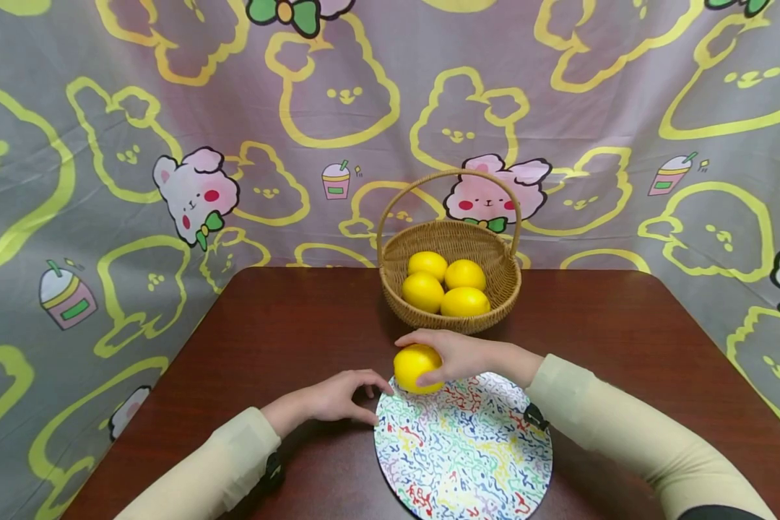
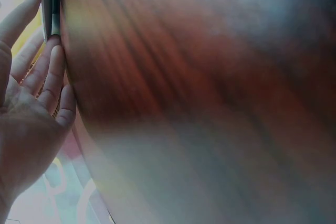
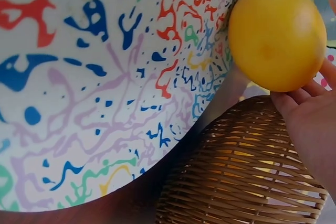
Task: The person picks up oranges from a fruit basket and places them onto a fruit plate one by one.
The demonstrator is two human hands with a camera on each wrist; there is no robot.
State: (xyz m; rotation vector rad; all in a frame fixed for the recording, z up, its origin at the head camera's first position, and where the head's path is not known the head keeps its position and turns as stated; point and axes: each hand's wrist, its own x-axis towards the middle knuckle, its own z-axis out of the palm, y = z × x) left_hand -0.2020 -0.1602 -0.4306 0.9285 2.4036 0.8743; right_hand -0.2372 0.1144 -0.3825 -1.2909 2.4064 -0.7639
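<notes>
On my feed the broad, red-brown, rectangular surface (image 1: 299,310) looks like polished wood, dark-grained with cloudy reflections in the left wrist view. I see smooth skin with a soft waxy sheen on the plump, oval yellow fruit (image 1: 411,367), and a similar shine on the four oval yellow fruits (image 1: 465,302). The round, light-brown wicker basket (image 1: 422,238) is woven and ribbed. I read the round white board with multicoloured squiggles (image 1: 474,462) as smooth-faced; its material I can't tell. The grey backdrop with yellow outlines (image 1: 364,65) is creased cloth, the cream sleeves (image 1: 624,419) matt fabric.
</notes>
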